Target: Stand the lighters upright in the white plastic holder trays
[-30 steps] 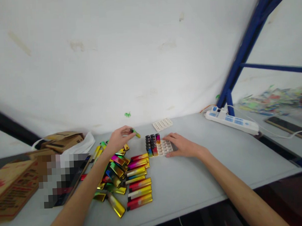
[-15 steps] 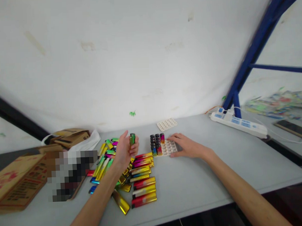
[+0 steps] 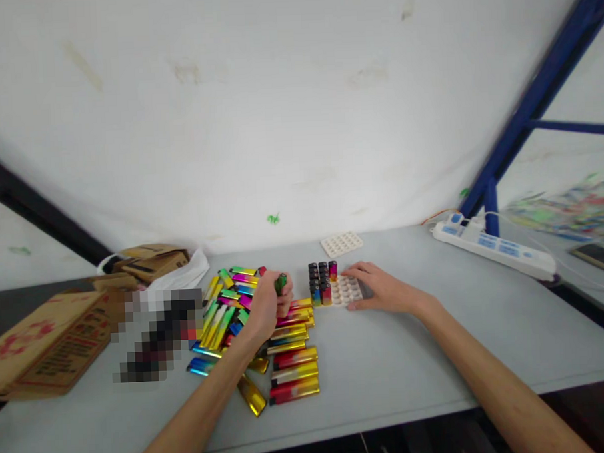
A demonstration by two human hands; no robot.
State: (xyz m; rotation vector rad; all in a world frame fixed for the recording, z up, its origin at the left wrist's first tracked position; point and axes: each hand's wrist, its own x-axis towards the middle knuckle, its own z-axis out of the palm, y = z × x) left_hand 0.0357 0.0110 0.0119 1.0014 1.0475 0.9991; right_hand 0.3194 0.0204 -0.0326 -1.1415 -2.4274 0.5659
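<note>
My left hand (image 3: 271, 302) is closed in a fist around a green lighter (image 3: 281, 281), whose upper end shows above the fingers. Below and left of it lies a loose pile of colourful metallic lighters (image 3: 221, 323). A column of lighters (image 3: 294, 374) lies on its side beneath the fist. My right hand (image 3: 379, 288) grips the right end of a white tray (image 3: 342, 293) with round holes, thumb at the near side and fingers at the far side. Black-topped lighters (image 3: 319, 282) stand upright in the tray's left part, with a purple-red lighter (image 3: 332, 270) at the far end of another row.
A second white holed tray (image 3: 341, 243) lies near the wall. Cardboard boxes (image 3: 51, 344) and a white bag (image 3: 184, 272) stand at the left. A white power strip (image 3: 493, 250) with cables lies at the right, beside a blue metal frame (image 3: 522, 117).
My left hand, with the green lighter, has turned so that less of the lighter shows, and it is slightly nearer the tray. My right hand stays on the tray; the view has shifted slightly.
</note>
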